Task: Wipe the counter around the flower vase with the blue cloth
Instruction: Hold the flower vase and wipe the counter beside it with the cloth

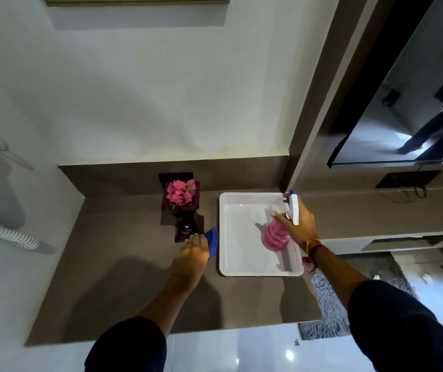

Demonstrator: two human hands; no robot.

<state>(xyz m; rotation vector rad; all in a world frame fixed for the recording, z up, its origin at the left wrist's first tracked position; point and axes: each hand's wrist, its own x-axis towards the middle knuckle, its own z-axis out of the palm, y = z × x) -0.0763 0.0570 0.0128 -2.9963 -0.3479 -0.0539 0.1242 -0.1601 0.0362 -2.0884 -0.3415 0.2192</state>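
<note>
A dark vase (185, 224) with pink flowers (181, 194) stands toward the back of the brown counter (123, 277). My left hand (192, 257) lies flat on the blue cloth (212, 241), pressing it to the counter just right of the vase's base. Most of the cloth is hidden under the hand. My right hand (299, 224) grips a spray bottle (278, 232) with pink liquid and a white trigger head. The bottle stands inside a white tray (241, 264).
The white tray lies to the right of the vase, near the counter's front edge. A wall phone with a coiled cord (13, 237) hangs at the left. A dark screen (402, 103) is mounted at the upper right. Grey carpet (330, 299) lies below the counter's right end.
</note>
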